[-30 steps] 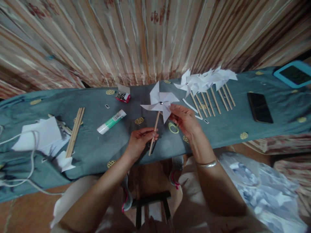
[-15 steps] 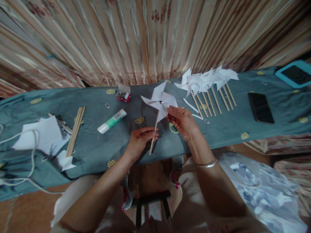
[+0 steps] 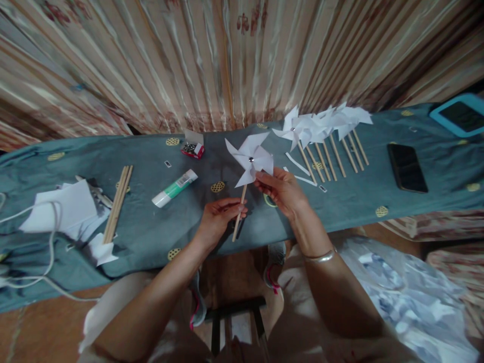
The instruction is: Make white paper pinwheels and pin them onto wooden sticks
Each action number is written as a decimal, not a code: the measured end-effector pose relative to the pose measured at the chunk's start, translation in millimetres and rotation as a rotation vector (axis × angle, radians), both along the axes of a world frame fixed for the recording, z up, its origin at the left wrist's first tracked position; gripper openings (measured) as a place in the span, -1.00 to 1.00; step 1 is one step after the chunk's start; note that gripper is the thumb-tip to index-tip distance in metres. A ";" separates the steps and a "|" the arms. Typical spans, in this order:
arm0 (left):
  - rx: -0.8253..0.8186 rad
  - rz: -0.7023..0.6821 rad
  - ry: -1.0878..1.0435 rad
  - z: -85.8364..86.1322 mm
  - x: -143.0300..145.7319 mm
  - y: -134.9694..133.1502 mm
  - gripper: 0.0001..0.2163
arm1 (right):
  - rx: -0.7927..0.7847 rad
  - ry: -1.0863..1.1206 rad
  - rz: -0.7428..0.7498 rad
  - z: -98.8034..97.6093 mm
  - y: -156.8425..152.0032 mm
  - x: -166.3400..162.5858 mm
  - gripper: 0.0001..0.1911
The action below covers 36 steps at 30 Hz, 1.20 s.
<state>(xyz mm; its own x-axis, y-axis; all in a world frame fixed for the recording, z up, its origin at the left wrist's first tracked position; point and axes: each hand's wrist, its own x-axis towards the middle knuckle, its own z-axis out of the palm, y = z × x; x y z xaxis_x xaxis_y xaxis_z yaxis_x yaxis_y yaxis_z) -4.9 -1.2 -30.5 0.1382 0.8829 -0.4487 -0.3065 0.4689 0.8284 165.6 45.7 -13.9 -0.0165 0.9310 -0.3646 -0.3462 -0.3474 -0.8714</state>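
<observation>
A white paper pinwheel (image 3: 250, 151) with a shiny pin at its centre is held up over the table. Its wooden stick (image 3: 239, 214) is pinched between the thumb and fingers of my left hand (image 3: 217, 219), below the blades. My right hand (image 3: 285, 189) has its thumb and bent fingers closed at the lower right blade; the fingertips are partly hidden. Several finished pinwheels (image 3: 321, 126) lie side by side to the right, their sticks toward me. Two thin paper strips (image 3: 298, 164) rest beside them.
Left of my hands lie a glue tube (image 3: 174, 188), an open red box of pins (image 3: 192, 149), wooden sticks (image 3: 118, 206), paper sheets (image 3: 71, 206) and a white cable (image 3: 52, 242). Rightward are a phone (image 3: 407, 168) and a blue-framed device (image 3: 459, 115). A plastic bag (image 3: 408, 297) sits below the table edge.
The pinwheel's blades have turned a little clockwise about the pin. My right hand has shifted slightly left and down with the blade. My left hand keeps its place on the stick.
</observation>
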 end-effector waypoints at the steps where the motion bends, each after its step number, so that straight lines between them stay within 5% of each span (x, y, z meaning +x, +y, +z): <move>1: 0.000 0.003 -0.003 -0.2 -0.2 0.2 -0.63 | -0.002 -0.017 0.008 0.2 -0.2 0.3 -0.58; 7: 0.004 0.002 0.012 -1.3 -2.5 0.2 -0.62 | 0.002 -0.156 0.028 2.0 0.3 8.5 -0.50; 16: -0.014 -0.081 0.042 -1.2 -3.5 -2.8 -0.61 | 0.188 -0.071 -0.220 -7.9 11.0 19.2 -0.62; 36: -0.021 -0.051 0.009 -0.1 -4.5 -3.5 -0.64 | 0.059 0.023 -0.140 -0.2 9.8 12.0 -0.65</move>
